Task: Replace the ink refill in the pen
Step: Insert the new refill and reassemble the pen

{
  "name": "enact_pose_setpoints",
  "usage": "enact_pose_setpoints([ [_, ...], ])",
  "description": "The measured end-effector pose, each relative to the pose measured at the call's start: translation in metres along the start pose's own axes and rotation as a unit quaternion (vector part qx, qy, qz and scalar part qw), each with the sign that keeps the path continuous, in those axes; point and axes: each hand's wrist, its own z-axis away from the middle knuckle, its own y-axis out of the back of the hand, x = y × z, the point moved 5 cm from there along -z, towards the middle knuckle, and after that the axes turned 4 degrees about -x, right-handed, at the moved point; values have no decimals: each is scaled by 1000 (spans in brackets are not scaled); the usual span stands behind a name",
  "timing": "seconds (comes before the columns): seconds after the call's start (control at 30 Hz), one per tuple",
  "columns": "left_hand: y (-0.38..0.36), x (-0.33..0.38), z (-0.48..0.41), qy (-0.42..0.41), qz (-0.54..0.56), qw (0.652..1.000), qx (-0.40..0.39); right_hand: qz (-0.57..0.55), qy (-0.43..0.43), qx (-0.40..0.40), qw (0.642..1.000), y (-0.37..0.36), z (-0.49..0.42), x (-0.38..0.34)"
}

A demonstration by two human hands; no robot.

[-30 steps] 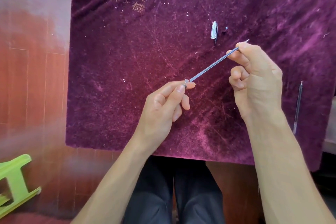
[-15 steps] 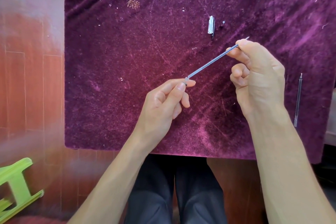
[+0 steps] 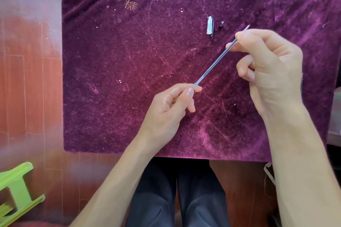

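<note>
- Pinching the lower end of the ink refill (image 3: pixel 215 64) between left hand (image 3: pixel 171 108) thumb and index fingertip; other left fingers curling in, keeping clear of the rod.
- Gripping the upper end of the refill with right hand (image 3: pixel 271 68) thumb and forefinger; remaining right fingers folding toward the palm. Writing tip poking out just past the right fingertips.
- Holding the refill in the air above the purple velvet cloth (image 3: pixel 129 79), slanting from near-left up to far-right — likely for inspecting it or lining it up, both ends supported so the thin rod is not flexing.
- Lying flat on the cloth just beyond the refill's upper end: clear pen cap (image 3: pixel 210 25) with dark clip, and right beside it a small dark pen part (image 3: pixel 222 24), possibly the tip cone; too small to confirm.
- Parking loose parts on the velvet probably to stop rolling and keep them within reach.
- Not seeing the pen barrel in view; possibly hidden behind the right hand or forearm.
- Judging progress: pen disassembled, refill out or about to go in; which one, cannot tell.
- Resting off the cloth's near-left corner on the wood floor: green plastic stool (image 3: pixel 16 190), irrelevant.
</note>
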Motion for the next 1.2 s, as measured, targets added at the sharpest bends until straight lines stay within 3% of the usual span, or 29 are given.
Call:
enact_pose_setpoints([
  [0.5, -14, 1, -5, 13, 11, 1000, 10, -45, -59, -54, 996, -4, 7, 11],
  [1.2, -7, 10, -18, 10, 23, 999, 38, 42, -70, -135, 987, -26, 18, 39],
])
